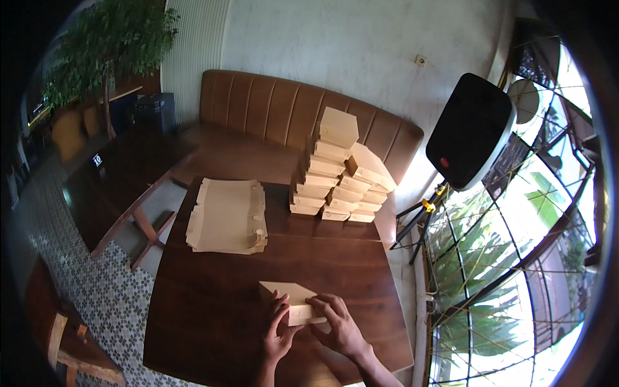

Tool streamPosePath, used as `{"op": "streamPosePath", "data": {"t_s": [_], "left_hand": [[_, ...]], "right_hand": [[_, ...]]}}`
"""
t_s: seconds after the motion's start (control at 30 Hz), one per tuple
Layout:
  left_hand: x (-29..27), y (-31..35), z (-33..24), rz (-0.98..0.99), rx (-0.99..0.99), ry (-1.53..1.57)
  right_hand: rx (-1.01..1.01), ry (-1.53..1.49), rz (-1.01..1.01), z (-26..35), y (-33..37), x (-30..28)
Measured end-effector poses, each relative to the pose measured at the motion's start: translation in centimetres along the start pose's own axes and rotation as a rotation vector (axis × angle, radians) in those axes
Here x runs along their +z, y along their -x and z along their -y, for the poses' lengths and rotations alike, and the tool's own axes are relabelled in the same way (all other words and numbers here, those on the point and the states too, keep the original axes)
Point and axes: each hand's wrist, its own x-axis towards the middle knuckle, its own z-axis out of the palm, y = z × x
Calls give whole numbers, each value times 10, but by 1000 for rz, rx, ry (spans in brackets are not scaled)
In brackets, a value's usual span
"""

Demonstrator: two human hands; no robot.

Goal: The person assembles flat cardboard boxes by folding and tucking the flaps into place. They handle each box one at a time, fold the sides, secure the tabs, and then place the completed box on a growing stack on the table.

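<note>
A small brown cardboard box (307, 315) is between my two hands near the front of the dark wooden table, with a flap standing up at its far side. My left hand (278, 329) grips its left side, fingers pressed to the edge and thumb underneath. On the right side and top edge, the fingers of my right hand (336, 324) are bent over the cardboard. Farther left lies a pile of flat, unfolded cardboard blanks (229, 216). Folded boxes (324, 166) of the same brown card stand in uneven stacks at the far right of the table.
The dark table (213, 303) reaches back to a brown padded bench (258, 109). A black speaker (469, 129) on a tripod stands beside the window at right. Another table (122, 180) is at left, with a wooden chair (71, 342) at lower left.
</note>
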Motion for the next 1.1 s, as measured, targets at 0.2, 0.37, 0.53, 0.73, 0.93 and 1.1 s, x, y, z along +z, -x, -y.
{"op": "streamPosePath", "data": {"t_s": [0.2, 0.37, 0.53, 0.73, 0.93, 1.1], "left_hand": [[-16, 7, 6, 382, -186, -244], [-13, 25, 23, 416, -199, -397], [-7, 29, 28, 417, -186, -482], [-9, 25, 23, 452, -191, -504], [-2, 23, 27, 392, -74, -532], [-3, 20, 28, 396, -152, -508]], "right_hand": [[-75, 116, -79, -89, 2, 14], [265, 322, 131, -146, 21, -11], [285, 249, 166, -147, 14, -4], [351, 147, -1, -157, 1, 32], [307, 68, -325, -139, -10, 23], [367, 286, -336, -102, -75, 75]]}}
